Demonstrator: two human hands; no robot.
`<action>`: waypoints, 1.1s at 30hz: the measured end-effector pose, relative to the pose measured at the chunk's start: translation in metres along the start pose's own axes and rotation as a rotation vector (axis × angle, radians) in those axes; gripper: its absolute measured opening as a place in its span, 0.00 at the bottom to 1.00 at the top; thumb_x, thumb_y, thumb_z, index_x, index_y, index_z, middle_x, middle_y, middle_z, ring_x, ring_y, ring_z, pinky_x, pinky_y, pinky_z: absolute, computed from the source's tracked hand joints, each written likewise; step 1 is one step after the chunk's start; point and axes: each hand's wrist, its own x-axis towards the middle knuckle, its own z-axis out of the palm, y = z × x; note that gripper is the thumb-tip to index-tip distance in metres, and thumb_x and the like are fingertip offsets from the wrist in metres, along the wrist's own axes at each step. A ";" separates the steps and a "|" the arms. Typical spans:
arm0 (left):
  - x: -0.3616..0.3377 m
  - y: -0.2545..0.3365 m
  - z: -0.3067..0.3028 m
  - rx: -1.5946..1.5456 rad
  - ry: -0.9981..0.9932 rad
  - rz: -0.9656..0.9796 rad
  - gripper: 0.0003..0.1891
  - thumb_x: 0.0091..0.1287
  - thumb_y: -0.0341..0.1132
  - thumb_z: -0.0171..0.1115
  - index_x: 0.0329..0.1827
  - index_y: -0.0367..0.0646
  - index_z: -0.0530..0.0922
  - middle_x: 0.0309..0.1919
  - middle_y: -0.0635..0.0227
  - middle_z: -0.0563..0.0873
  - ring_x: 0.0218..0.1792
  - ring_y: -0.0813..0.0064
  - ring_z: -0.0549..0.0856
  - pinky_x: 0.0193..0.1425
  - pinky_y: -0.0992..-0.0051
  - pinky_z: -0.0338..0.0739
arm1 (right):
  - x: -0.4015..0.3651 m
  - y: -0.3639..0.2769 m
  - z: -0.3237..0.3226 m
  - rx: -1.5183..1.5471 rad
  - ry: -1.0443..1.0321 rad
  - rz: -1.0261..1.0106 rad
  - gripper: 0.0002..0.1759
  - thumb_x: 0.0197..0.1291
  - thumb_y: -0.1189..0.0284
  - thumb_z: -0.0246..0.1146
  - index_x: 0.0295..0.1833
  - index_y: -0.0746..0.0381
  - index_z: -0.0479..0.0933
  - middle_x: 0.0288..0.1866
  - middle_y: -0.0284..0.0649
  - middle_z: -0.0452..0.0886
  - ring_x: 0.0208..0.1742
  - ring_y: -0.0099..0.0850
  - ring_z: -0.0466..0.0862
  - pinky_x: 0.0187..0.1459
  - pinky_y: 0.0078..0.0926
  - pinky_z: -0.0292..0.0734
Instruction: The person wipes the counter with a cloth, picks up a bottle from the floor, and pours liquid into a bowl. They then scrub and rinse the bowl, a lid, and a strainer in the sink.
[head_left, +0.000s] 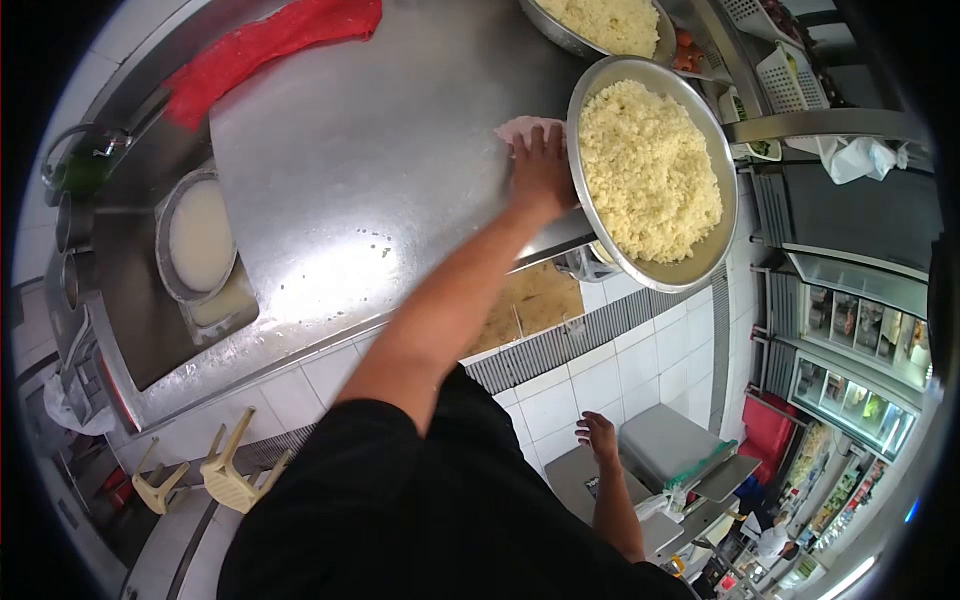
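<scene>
My left hand [541,172] reaches across the steel counter [370,150] and grips a pale pink cloth [525,128], its fingers laid over it and pressing it to the surface. Close beside that hand is a large metal bowl [729,190] heaped with crumbly pale-yellow food [650,170]; its rim juts past the counter's edge. The palm and most of the cloth's underside are hidden. My right hand [597,435] hangs low at my side, away from the counter, with its fingers apart and nothing in them.
A second metal bowl [560,32] of similar food stands behind the first. The sink [135,300] at left holds a basin [167,262] of cloudy liquid. A red cloth [270,52] lies along the back. Plastic stools [232,470] and a grey bin [665,445] stand on the floor.
</scene>
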 end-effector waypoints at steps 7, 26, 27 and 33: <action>-0.082 0.022 0.020 -0.096 0.201 -0.018 0.37 0.65 0.55 0.56 0.74 0.44 0.64 0.76 0.50 0.57 0.77 0.46 0.52 0.73 0.33 0.38 | 0.016 0.022 0.014 -0.130 -0.083 0.047 0.17 0.69 0.66 0.57 0.60 0.60 0.74 0.41 0.37 0.83 0.34 0.28 0.83 0.32 0.25 0.77; -0.492 -0.461 -0.170 0.151 0.514 -0.849 0.18 0.69 0.44 0.52 0.46 0.36 0.78 0.40 0.43 0.83 0.43 0.48 0.83 0.49 0.57 0.75 | 0.052 -0.065 0.041 -0.050 0.007 -0.230 0.18 0.69 0.60 0.57 0.55 0.60 0.77 0.39 0.37 0.83 0.33 0.26 0.82 0.33 0.23 0.77; -0.464 -0.455 -0.201 0.149 0.502 -0.923 0.19 0.70 0.44 0.51 0.47 0.35 0.78 0.41 0.42 0.82 0.45 0.50 0.84 0.50 0.58 0.75 | 0.052 -0.077 0.035 0.001 0.044 -0.259 0.18 0.69 0.60 0.57 0.55 0.60 0.77 0.39 0.37 0.83 0.33 0.26 0.82 0.33 0.23 0.77; -0.248 -0.321 -0.228 -0.390 0.404 -0.291 0.21 0.66 0.36 0.59 0.61 0.37 0.76 0.49 0.58 0.86 0.51 0.73 0.84 0.55 0.73 0.77 | 0.043 -0.131 0.014 -0.070 0.050 -0.344 0.17 0.69 0.62 0.58 0.57 0.60 0.76 0.39 0.35 0.83 0.35 0.25 0.82 0.35 0.22 0.76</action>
